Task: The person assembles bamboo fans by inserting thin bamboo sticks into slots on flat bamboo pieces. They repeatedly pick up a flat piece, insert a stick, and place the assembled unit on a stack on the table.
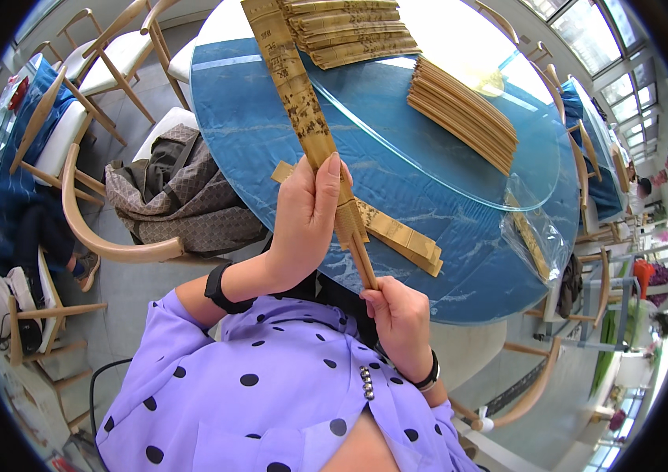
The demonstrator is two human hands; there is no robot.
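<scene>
In front of me, my left hand (pixel 309 206) is closed around a long, tan, folded paper fan leaf (pixel 291 86) with dark printed patterns, its far end pointing up over the table. Thin wooden fan ribs (pixel 361 261) stick out from its near end. My right hand (pixel 401 322) pinches the lower end of those ribs. Beneath the held piece, a few printed yellow strips (pixel 401 236) lie across the table edge; my left hand partly hides them.
A round table with a blue cloth (pixel 232 102) carries a glass turntable (pixel 397 130). On it lie a stack of printed folded strips (pixel 354 31) and a row of brown slats (pixel 464 114). A clear plastic bag (pixel 538 228) holds another strip. At left, a wooden chair (pixel 125 250) bears a patterned bag (pixel 180 189).
</scene>
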